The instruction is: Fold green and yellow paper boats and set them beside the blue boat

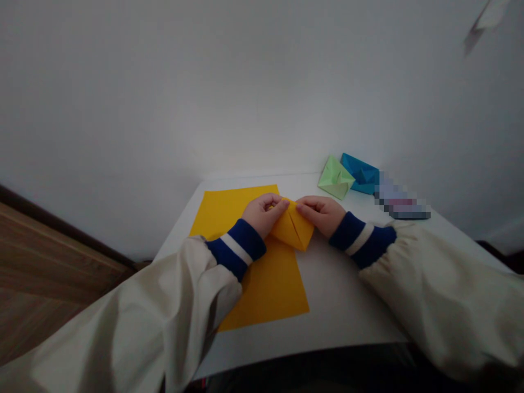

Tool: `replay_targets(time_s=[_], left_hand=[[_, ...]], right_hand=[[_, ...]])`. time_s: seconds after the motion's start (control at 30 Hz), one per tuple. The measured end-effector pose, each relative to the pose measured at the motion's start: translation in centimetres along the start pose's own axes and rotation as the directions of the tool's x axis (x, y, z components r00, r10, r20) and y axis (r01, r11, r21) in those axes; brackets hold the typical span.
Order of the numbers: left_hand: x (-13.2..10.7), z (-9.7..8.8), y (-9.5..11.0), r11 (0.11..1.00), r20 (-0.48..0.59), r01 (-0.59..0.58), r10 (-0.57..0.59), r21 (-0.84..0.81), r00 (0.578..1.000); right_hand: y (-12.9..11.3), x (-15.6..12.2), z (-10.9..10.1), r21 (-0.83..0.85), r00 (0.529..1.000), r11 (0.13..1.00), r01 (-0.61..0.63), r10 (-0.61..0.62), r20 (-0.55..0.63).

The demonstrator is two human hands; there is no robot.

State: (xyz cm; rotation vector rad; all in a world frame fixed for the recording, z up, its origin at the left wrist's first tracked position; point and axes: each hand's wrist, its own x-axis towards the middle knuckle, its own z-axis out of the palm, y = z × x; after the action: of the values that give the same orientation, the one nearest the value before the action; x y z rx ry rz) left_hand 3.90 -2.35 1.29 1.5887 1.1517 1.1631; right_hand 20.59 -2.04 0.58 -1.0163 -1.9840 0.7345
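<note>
Between my two hands is a folded piece of yellow paper [291,226], with a slit-like seam running down its middle and a pointed corner toward me. My left hand [263,212] pinches its upper left edge, thumb on top. From the other side, my right hand [325,212] grips the upper right edge with the thumb and fingers closed. The fingers behind the paper are partly hidden. Under my left hand and forearm lies a large flat yellow sheet [270,289] on the white table.
At the back right of the white table [347,305] lie a light green folded paper [336,177] and a blue folded paper [361,173]. Beside them is a blurred-out flat object [401,199], perhaps a phone. A wall stands behind; wooden furniture [53,273] is at left.
</note>
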Motion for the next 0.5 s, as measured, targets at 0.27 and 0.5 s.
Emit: replay_targets(time_s=[0.27, 0.5], left_hand=[[-0.41, 0.19, 0.66, 0.993, 0.050, -0.036, 0.031, 0.111, 0.998], [-0.35, 0.02, 0.02, 0.959, 0.083, -0.159, 0.143, 0.232, 0.986]], right_hand=[[-0.23, 0.00, 0.18, -0.008, 0.999, 0.999, -0.034, 0.034, -0.023], [-0.29, -0.04, 0.15, -0.089, 1.000, 0.996, -0.021, 0.020, -0.014]])
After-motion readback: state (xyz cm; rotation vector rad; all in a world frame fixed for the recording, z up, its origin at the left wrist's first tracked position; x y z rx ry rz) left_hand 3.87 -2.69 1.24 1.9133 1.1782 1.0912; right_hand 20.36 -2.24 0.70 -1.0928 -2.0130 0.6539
